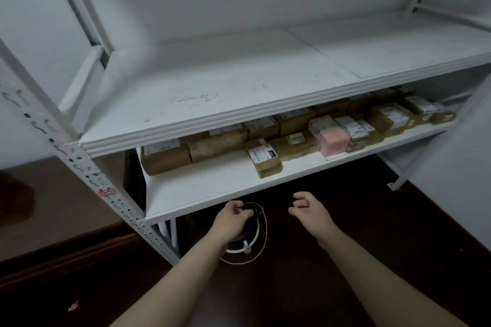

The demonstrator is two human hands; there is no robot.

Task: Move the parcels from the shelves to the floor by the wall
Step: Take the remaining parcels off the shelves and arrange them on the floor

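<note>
Parcels (pixel 295 121) sit on the lower shelf (pixel 212 186), packed in a row along its back half. Far L: a big brown carton (pixel 166 155) w/ a white label on top, and a second brown carton (pixel 218 142) touching it. Next, a small taped parcel (pixel 264 159) w/ a white barcode label sticks out fwd of the row, nearest me. R of it is a pink parcel (pixel 334 142), then more brown boxes w/ white labels run to the shelf's R end, print too blurry to read. The upper shelf (pixel 212 93), white & scuffed, overhangs the row and hides the backs of most parcels. Other stuff: a perforated white post (pixel 79 164) at L w/ a pink sticker (pixel 107 192), and a pink scrap (pixel 73 305) on the dark floor (pixel 385 233). My left grip (pixel 233 216) hangs just below the lower shelf's front edge, fingers loosely curled, nothing held. Under it on the floor lie a black round thing (pixel 249 228), a white cable loop (pixel 240 250) & a thin wire (pixel 265 233). My right grip (pixel 309 210) is beside the left but apart, also loosely curled, holding nothing. White wall (pixel 465 180) at far R.
</note>
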